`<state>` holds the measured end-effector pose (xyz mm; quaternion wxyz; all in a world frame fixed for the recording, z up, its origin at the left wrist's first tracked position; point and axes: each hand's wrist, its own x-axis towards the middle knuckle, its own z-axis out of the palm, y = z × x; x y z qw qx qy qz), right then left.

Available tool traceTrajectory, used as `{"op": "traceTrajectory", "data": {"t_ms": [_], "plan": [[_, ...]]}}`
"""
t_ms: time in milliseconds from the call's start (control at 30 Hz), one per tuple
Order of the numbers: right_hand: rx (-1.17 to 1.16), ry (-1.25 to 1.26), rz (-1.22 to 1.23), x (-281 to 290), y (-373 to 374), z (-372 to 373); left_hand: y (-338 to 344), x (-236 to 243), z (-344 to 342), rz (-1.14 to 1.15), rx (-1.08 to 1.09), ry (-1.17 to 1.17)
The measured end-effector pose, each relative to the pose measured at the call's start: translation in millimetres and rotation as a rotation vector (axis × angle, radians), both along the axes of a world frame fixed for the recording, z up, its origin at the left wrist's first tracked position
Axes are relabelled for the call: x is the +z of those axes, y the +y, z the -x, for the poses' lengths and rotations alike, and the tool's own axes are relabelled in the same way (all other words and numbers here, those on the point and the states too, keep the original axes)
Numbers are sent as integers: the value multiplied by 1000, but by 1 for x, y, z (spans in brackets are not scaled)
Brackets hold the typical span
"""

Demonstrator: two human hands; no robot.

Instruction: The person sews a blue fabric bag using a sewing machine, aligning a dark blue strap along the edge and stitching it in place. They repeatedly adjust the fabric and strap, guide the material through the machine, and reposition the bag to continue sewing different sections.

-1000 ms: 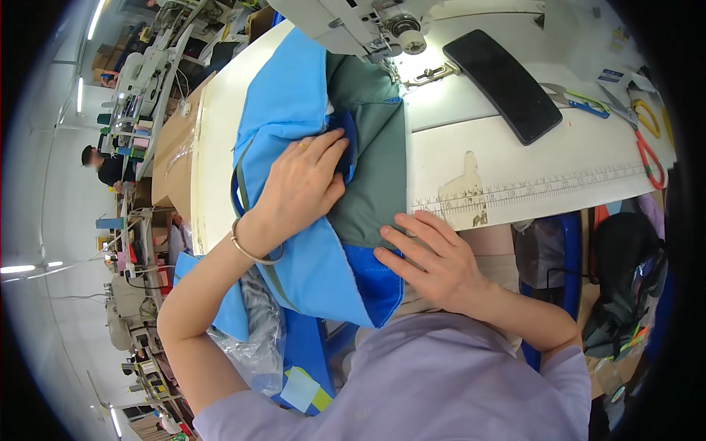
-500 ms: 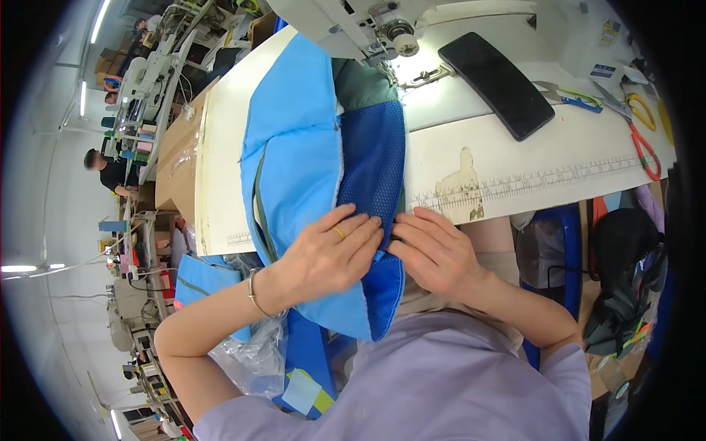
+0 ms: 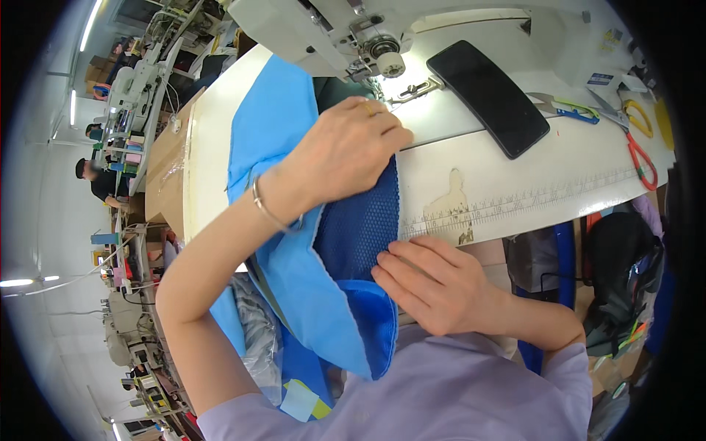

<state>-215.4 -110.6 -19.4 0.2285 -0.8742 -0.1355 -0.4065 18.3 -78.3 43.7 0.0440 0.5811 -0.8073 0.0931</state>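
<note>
A light blue fabric piece (image 3: 268, 110) joined to dark blue mesh fabric (image 3: 359, 224) lies under the sewing machine head (image 3: 294, 37) and hangs over the table's near edge. Close to the presser foot, my left hand (image 3: 353, 147) is closed over the upper part of the mesh, its fingers bent down at the right edge. Lower along that same edge, my right hand (image 3: 437, 287) pinches the mesh, its thumb hidden beneath. Below the right fingertips the mesh folds over, showing a brighter blue band.
On the white table (image 3: 515, 176), right of the fabric, lie a black phone (image 3: 489, 99), thread snips (image 3: 573, 109) and red-handled scissors (image 3: 640, 158). A printed ruler strip runs along its near edge. A clear plastic bag (image 3: 261, 345) hangs below left. Another person (image 3: 107, 184) is far left.
My left hand has moved up along the fabric toward the machine's presser foot. My right hand has shifted slightly down, still at the mesh edge. The fabric's lower end hangs a little lower.
</note>
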Motion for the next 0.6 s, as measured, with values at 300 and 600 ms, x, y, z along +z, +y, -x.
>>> {"op": "traceTrajectory", "data": {"t_ms": [300,600], "plan": [[-4,47,127,8,-9,4,-29,-6,-20,-80,-188,-20],[6,125,26,-5,-7,14,43,-10,41,-213,-20,336]]}}
